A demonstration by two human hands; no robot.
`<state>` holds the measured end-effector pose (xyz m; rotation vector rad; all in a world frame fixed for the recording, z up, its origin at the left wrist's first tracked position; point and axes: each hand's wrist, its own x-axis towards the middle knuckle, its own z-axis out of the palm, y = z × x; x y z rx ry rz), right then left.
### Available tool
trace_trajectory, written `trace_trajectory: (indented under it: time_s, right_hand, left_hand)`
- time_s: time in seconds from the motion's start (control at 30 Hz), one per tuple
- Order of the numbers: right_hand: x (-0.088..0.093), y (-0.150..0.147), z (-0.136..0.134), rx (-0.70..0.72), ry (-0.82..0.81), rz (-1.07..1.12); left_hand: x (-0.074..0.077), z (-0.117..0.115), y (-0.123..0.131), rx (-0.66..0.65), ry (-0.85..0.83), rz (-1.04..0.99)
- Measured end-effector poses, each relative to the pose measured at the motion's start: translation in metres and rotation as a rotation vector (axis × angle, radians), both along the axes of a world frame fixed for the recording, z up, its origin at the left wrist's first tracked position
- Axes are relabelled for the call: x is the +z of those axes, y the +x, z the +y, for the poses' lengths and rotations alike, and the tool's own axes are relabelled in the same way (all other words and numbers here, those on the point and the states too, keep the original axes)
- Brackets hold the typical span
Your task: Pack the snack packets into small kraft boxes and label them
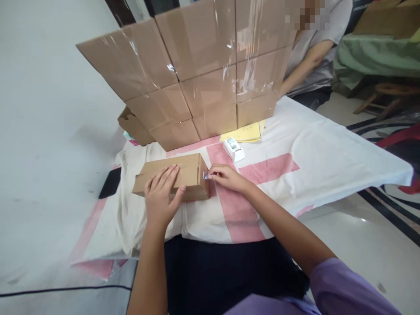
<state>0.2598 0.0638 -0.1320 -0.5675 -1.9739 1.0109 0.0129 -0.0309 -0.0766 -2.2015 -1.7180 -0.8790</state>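
Observation:
A closed brown cardboard box (188, 168) lies on the cloth in front of me. My left hand (162, 186) rests flat on its top and near side, fingers stretched out and thumb apart. At the box's right end, my right hand (225, 176) is closed in a pinch. A small blue-and-white mark or piece (205, 176) shows by those fingertips against the end face. Whether it is a label, and what exactly the fingers hold, is too small to make out. Behind the right hand lies a small white device (233, 149) with a screen.
A wall of stacked, taped cardboard boxes (210, 92) stands at the back of the table. Yellow sheets (246, 132) lie before it. A dark flat object (110, 183) is at the left edge of the pink-and-white cloth (236, 214). Another person (311, 61) sits behind, right.

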Motion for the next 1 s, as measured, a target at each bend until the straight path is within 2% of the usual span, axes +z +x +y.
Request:
trace_trajectory:
  time_s: [0.17,0.4,0.63,1.0]
  right_hand:
    - [0.002,0.001,0.000,0.004,-0.007,0.046]
    - [0.000,-0.003,-0.001,0.039,-0.046,0.118]
    - [-0.004,-0.009,0.001,0.019,-0.068,0.105]
    - [-0.002,-0.011,0.000,0.020,-0.063,0.112]
  left_hand:
    - [0.000,0.003,0.000,0.007,0.007,-0.032]
    - [-0.001,0.005,-0.004,-0.025,0.050,0.030]
    - [-0.002,0.007,-0.009,-0.059,0.077,0.099]
    - [-0.003,0.008,-0.012,-0.099,0.078,0.084]
